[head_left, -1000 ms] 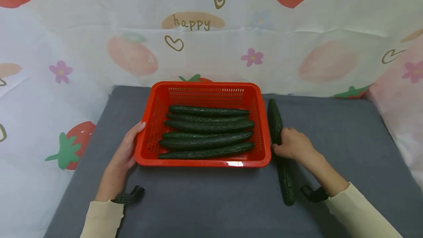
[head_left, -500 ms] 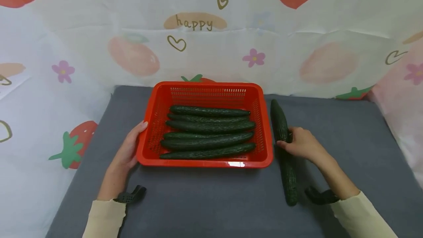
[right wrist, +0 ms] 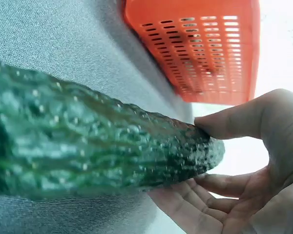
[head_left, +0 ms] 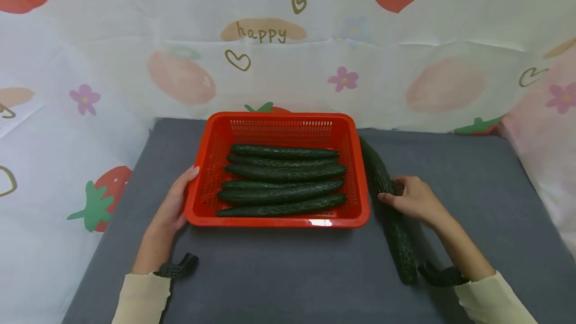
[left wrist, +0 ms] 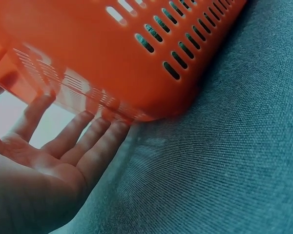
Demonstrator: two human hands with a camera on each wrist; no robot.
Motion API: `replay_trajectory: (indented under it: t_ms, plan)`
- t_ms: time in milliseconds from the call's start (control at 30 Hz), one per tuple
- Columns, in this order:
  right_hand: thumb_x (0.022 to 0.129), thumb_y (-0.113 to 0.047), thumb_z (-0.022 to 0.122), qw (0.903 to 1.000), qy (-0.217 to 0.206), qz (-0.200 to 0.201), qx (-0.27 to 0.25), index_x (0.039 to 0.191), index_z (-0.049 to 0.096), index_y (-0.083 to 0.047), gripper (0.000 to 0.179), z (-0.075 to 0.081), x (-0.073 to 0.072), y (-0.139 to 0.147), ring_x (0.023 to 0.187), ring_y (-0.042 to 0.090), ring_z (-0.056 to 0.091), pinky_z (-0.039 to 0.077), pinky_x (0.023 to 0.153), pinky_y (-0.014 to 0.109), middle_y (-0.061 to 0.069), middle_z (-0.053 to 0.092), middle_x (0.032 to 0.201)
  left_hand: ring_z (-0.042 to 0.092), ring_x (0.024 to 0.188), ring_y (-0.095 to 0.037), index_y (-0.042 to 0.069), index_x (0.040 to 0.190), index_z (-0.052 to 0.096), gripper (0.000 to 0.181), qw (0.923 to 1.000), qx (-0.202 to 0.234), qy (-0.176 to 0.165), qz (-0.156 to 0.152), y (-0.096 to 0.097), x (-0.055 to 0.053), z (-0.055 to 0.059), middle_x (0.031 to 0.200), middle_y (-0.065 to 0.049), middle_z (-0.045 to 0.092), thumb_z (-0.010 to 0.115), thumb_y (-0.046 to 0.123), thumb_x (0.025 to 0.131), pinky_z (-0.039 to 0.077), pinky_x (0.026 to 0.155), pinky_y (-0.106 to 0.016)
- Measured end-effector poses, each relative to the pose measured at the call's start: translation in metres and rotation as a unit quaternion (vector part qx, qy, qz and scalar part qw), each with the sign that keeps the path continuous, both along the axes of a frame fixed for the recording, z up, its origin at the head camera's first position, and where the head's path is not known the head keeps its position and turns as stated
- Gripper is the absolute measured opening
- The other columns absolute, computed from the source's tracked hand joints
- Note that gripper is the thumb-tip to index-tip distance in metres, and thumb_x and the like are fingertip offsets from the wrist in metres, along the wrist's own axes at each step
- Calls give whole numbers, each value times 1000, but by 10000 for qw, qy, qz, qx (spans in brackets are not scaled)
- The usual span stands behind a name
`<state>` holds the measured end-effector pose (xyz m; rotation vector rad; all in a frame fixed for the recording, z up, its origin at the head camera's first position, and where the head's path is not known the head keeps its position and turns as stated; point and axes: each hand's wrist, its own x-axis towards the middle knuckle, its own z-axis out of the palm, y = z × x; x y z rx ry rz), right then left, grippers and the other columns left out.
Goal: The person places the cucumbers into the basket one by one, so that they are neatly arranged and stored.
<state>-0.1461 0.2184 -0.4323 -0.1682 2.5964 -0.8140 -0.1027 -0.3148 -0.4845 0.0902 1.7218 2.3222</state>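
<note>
A red plastic basket [head_left: 279, 222] stands on the grey cloth with several dark green cucumbers [head_left: 285, 173] lying side by side in it. My left hand [head_left: 173, 201] holds its left side, thumb at the rim; in the left wrist view the fingers [left wrist: 100, 151] reach against the outer wall. To the right of the basket, my right hand [head_left: 416, 201] grips another cucumber [head_left: 398, 234] near its middle, which lies slantwise with its far end beside the basket wall. The right wrist view shows the thumb [right wrist: 234, 119] on one side of this bumpy cucumber and the fingers on the other.
A grey cloth [head_left: 279, 274] covers the table. Behind it and at the left hangs a white curtain [head_left: 279, 79] printed with strawberries, flowers and hearts. Each wrist carries a black strap-on device [head_left: 180, 266].
My right hand has shifted slightly right, and the cucumber in it has turned, its near end swinging right and its far end left towards the basket. The left hand and basket stay put.
</note>
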Motion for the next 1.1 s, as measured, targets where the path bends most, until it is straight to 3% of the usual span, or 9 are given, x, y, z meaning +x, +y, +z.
replay_trajectory:
  t_ms: [233,433,633,900,1100]
  plan:
    - [105,-40,63,9993,289,-217,-124,155,38,13,77,8,4,3,126,55,62,61,87,58,41,50,151,71,108,-5,21,146,46,36,10000,-70,-24,14,0,0,1,125,8,69,34,35,115,62,93,-25]
    - [105,-39,65,9968,703,-237,-286,155,43,8,72,18,6,3,120,49,67,63,83,54,35,57,146,73,105,-5,20,143,48,34,10000,-79,-12,-17,-1,2,1,122,7,71,33,34,116,62,91,-25]
    - [103,-37,68,9933,1078,-149,-394,153,48,4,68,36,5,-4,118,46,70,63,84,55,30,63,143,72,108,-6,20,148,45,37,10000,-84,9,-32,-1,3,1,126,7,70,33,35,116,62,92,-26]
    - [103,-36,69,9915,1202,-113,-481,156,47,0,67,63,5,-13,128,47,64,58,93,63,28,57,152,72,107,-4,21,145,47,35,10000,5,-54,-25,1,1,0,124,8,70,34,35,116,62,92,-25]
    - [102,-38,71,9895,1347,49,-526,156,49,-5,67,83,2,-24,129,43,65,58,93,63,24,60,150,70,109,-4,21,146,46,36,9999,-90,-48,44,1,1,0,127,8,68,35,37,115,61,94,-24]
